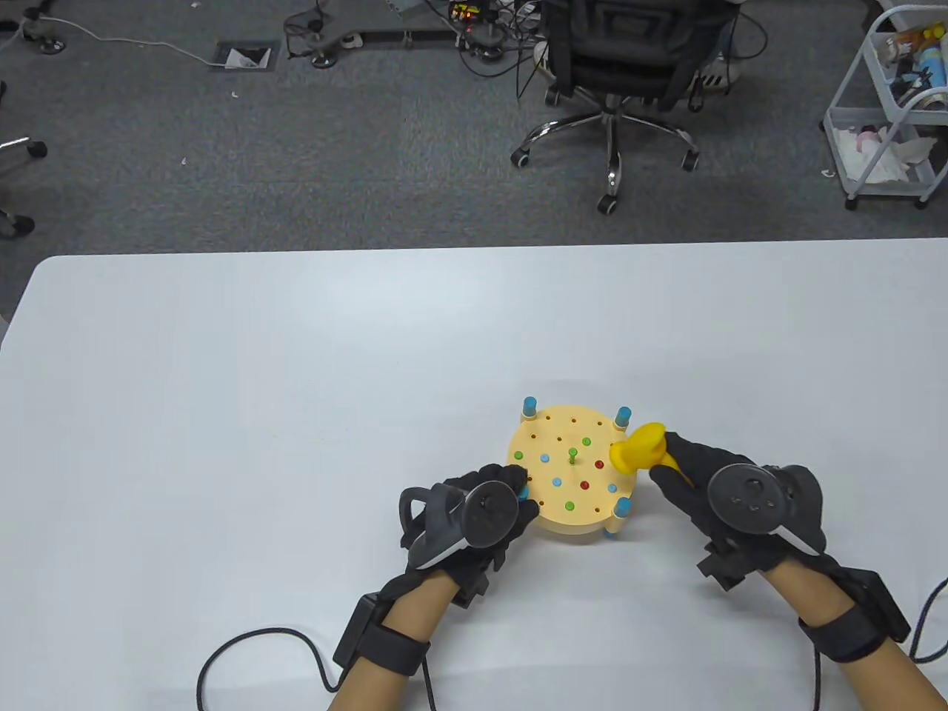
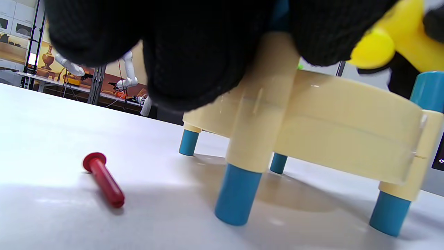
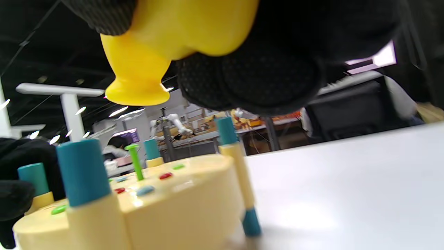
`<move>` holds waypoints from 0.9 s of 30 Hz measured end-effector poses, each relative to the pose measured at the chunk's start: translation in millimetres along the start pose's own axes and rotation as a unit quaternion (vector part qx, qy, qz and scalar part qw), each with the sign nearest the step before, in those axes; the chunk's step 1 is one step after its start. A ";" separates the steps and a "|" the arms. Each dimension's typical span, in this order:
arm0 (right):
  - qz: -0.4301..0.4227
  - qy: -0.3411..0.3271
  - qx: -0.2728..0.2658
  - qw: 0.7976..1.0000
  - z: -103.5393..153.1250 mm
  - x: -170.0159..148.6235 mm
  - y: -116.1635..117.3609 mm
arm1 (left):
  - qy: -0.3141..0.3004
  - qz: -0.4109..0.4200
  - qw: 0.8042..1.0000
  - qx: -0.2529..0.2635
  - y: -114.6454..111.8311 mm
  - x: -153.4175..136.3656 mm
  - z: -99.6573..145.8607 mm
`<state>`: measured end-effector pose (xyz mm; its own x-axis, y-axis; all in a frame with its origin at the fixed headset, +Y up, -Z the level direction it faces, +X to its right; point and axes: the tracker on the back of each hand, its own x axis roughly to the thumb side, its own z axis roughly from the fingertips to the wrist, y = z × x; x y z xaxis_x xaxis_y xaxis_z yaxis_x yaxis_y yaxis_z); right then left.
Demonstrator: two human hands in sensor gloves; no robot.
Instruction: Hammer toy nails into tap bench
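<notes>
My left hand [image 1: 474,518] gripped the bench [image 1: 570,474] at its near-left leg, mid-worktop [image 1: 296,370]. My right hand [image 1: 729,503] held the hammer [image 1: 641,448] raised beside the rim. Most nails sat flush; one green nail [image 1: 572,455] stood proud, not yet driven. Only the left wrist view showed a loose red nail [image 2: 103,180] lying on the worktop.

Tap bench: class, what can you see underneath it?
Under the tap bench only blue legs and shadowed table show; a red nail lies beside it. The gloved left hand hides the far part.
</notes>
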<state>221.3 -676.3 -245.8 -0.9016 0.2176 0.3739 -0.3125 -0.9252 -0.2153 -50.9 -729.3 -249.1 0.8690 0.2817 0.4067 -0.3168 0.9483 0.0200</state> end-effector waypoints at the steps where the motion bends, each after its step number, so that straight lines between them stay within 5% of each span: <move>1: 0.039 -0.017 -0.010 0.999 -8.0 13.7 -0.1 | -0.001 -0.001 1.000 0.002 -1.3 -0.5 0.3; 4: 0.124 -0.047 -0.052 0.990 -22.9 36.0 7.2 | -0.001 0.002 1.000 0.005 -4.0 -2.3 0.7; 7: 0.238 -0.058 0.096 0.965 -33.6 46.3 33.7 | -0.002 0.002 1.000 0.005 -5.9 -2.9 0.7; 12: 0.174 -0.046 -0.021 0.983 -31.8 46.6 22.6 | -0.003 0.001 1.000 0.004 -8.8 -3.6 0.1; 14: 0.236 -0.037 0.115 0.964 -35.8 47.0 35.8 | -0.002 -0.003 1.000 0.004 -9.6 -3.3 0.0; 19: 0.148 -0.034 -0.035 0.988 -30.9 45.2 24.9 | -0.002 -0.001 1.000 0.002 -11.1 -4.3 -1.0; 20: 0.168 -0.050 0.062 0.983 -34.5 46.0 38.0 | -0.002 0.000 1.000 0.001 -11.4 -4.5 -1.1; 21: 0.232 0.010 0.119 0.965 -31.1 43.8 35.9 | -0.002 -0.001 1.000 0.002 -11.8 -4.6 -1.2; 25: 0.146 -0.006 -0.028 0.989 -28.0 36.9 22.4 | -0.002 -0.003 1.000 -0.006 -12.3 -6.2 -1.7; 27: 0.100 0.005 -0.054 0.994 -21.3 24.7 9.7 | -0.027 0.002 0.997 -0.075 -4.7 -12.8 -3.4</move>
<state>189.7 -673.2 -257.9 -0.9515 0.0368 0.3055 -0.1572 -0.9115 -0.3800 -59.2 -736.8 -257.5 0.8448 0.2803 0.4558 -0.2555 0.9597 -0.1168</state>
